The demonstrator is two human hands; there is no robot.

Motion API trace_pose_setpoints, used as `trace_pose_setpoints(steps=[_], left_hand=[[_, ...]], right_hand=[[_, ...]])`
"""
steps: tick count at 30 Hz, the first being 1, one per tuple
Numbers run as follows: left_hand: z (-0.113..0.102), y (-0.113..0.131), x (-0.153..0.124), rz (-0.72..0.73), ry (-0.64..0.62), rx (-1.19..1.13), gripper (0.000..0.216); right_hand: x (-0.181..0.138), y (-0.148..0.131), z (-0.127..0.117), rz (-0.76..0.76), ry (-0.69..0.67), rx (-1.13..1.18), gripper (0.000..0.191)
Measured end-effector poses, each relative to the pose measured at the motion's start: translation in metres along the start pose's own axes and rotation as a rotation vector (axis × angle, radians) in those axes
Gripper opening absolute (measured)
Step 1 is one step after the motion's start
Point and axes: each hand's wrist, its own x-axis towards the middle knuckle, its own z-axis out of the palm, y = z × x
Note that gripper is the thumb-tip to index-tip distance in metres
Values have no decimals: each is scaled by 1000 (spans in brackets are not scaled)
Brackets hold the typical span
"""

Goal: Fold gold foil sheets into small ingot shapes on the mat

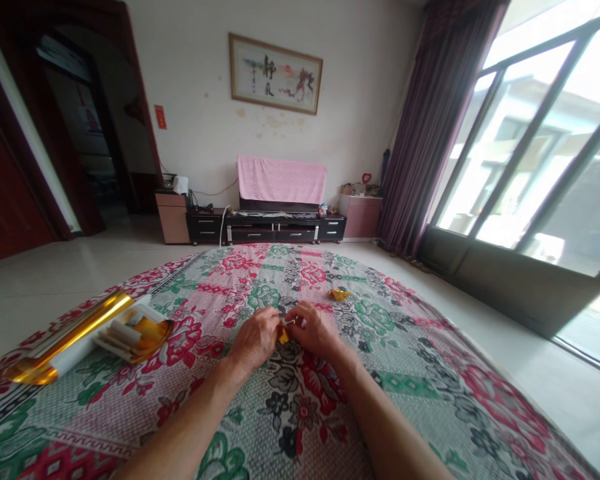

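Take the cloth (405, 350) as your landmark: it is the flowered red, green and grey cover spread out before you. Your gold piece (283, 335) is near the middle of the cloth, held between your two hands, with only a small bright part of it showing. Your left hand (259, 335) is closed on it from the left, fingers drawn together and pointing inward. Your right hand (314, 328) is curled in from the right, thumb and fingers pinching the piece close beside your left fingertips; just where each finger presses is hidden. Past your right hand, toward the far side of the cloth, lies a gold scrap (339, 295), small and uneven in shape, apart from both hands. On the left part of the cloth rests a shiny gold roll (87, 330), slanting away from you, and just to the right of it sits a bundle (130, 333) of white and gold parts. Beyond the cloth's far edge stands a low black stand (253, 234), with a pink towel (283, 179) draped above it and a framed picture (276, 73) higher on the wall. To the right of the cloth hangs a purple curtain (415, 133) beside a bright window (517, 167).
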Motion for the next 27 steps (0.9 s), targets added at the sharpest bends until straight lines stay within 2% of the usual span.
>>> trace_pose_setpoints(steps=[6, 13, 17, 21, 27], left_hand=[[-2, 1, -2, 51, -36, -24, 20], [-3, -6, -1, 84, -53, -94, 19], [-8, -13, 0, 145, -105, -209, 17], [-11, -16, 0, 137, -151, -256, 13], [-6, -16, -1, 152, -106, -218, 11]], right_hand=[[0, 2, -2, -48, -70, 15, 24], [0, 0, -9, -18, -143, 8, 16], [1, 0, -9, -76, -189, -26, 16], [1, 2, -7, -143, -214, -38, 20], [1, 5, -5, -160, -205, -43, 22]])
